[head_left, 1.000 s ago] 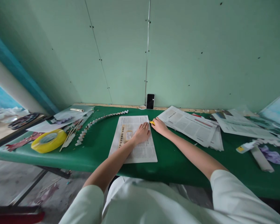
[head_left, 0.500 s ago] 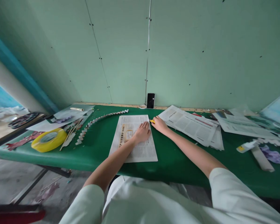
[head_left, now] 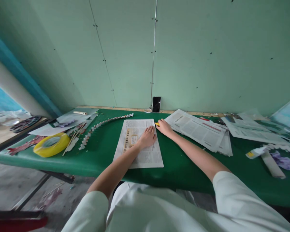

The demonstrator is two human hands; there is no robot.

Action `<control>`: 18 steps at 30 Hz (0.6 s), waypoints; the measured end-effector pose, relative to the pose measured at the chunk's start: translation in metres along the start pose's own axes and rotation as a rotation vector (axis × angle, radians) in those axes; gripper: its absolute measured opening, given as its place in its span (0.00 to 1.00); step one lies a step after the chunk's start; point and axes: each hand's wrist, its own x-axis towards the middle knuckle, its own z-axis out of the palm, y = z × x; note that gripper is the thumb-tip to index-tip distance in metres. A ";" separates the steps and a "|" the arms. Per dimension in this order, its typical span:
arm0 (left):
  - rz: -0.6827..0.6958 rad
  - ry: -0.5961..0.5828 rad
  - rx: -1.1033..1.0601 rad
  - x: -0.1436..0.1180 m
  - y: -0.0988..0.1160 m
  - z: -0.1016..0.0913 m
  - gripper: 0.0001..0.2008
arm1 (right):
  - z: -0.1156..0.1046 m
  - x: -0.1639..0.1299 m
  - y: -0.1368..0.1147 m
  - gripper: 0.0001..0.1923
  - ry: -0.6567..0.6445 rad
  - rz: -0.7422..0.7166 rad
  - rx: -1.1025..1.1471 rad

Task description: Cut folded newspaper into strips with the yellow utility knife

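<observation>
While the left hand (head_left: 148,137) lies flat-fingered on the newspaper (head_left: 148,160) atop the green table (head_left: 98,158), the right hand (head_left: 164,127) grips a mostly hidden yellow tool (head_left: 157,124), slightly nearer the sheet's far corner than a second ago.

Over my feed I read "产生好" in the bold headline (head_left: 126,141) on the newspaper (head_left: 136,130); print on the newspaper stack (head_left: 198,130) to its right is too small.

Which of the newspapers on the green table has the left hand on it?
The newspaper just left of the newspaper stack: the left hand rests on it. The stack and the printed sheets at far right lie clear of that hand.
</observation>
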 end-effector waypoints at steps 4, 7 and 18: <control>0.009 0.002 -0.003 0.001 -0.002 0.002 0.35 | 0.001 0.002 0.001 0.08 -0.001 -0.002 -0.005; 0.002 -0.005 0.002 0.001 -0.003 0.003 0.35 | 0.002 0.003 0.002 0.07 0.004 -0.004 -0.001; -0.001 -0.018 0.004 -0.002 0.002 -0.005 0.36 | 0.001 0.006 0.001 0.08 -0.003 0.008 -0.006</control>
